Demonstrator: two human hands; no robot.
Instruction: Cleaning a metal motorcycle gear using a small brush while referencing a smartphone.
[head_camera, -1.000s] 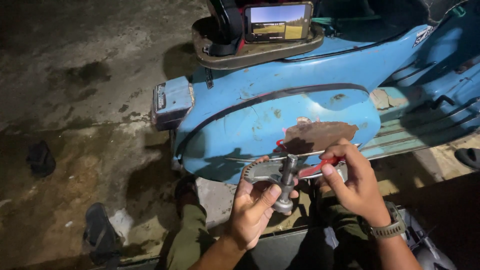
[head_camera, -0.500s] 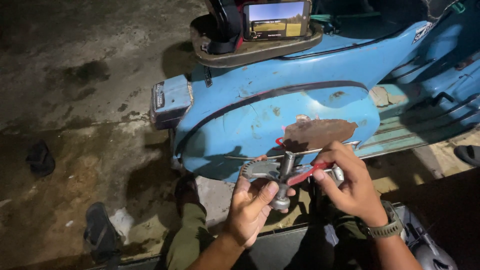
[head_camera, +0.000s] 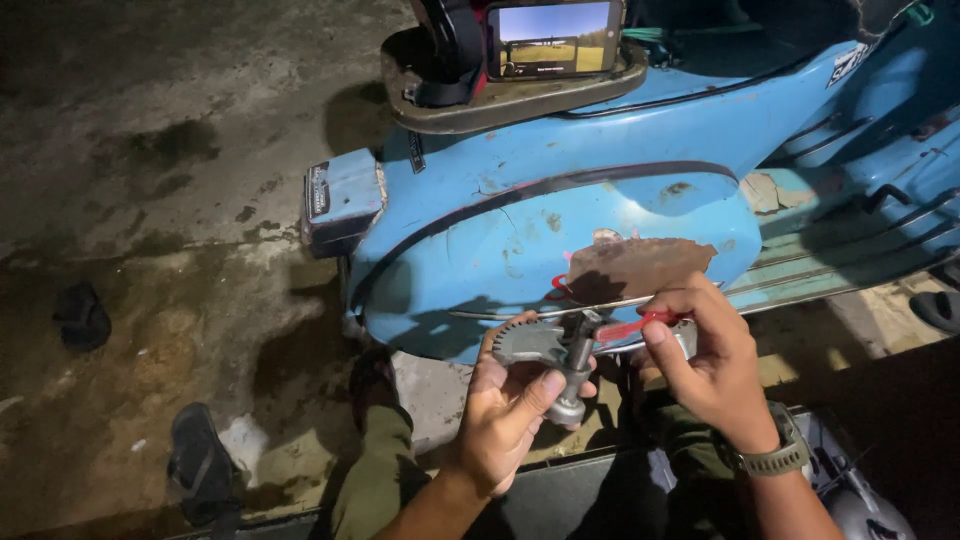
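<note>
At the bottom of the frame the person's olive-green trouser legs (head_camera: 378, 470) show, knees drawn up, with both forearms rising from the lower edge. The left hand (head_camera: 505, 420) sits just right of lower centre, fingers curled shut around a grey metal shaft with a toothed, fan-shaped gear plate (head_camera: 545, 345); the thumb presses against the shaft's side and the part stands roughly upright, its round foot low by the palm. The right hand (head_camera: 712, 365), with a khaki wristwatch (head_camera: 775, 460) on its wrist, is closed in a pinch on a thin red-handled tool (head_camera: 630, 325), whose tip reaches left to meet the shaft near its top. The two hands are near each other, joined only through tool and part.

Just behind them stands a sky-blue scooter (head_camera: 560, 220) with worn paint and a brown rust patch (head_camera: 640, 265) right above the hands. In the upper middle, a phone with a lit screen (head_camera: 553, 38) rests on the scooter's brown saddle (head_camera: 500, 100). On the stained concrete floor (head_camera: 150, 180) at lower left lies a dark sandal (head_camera: 200, 460).
</note>
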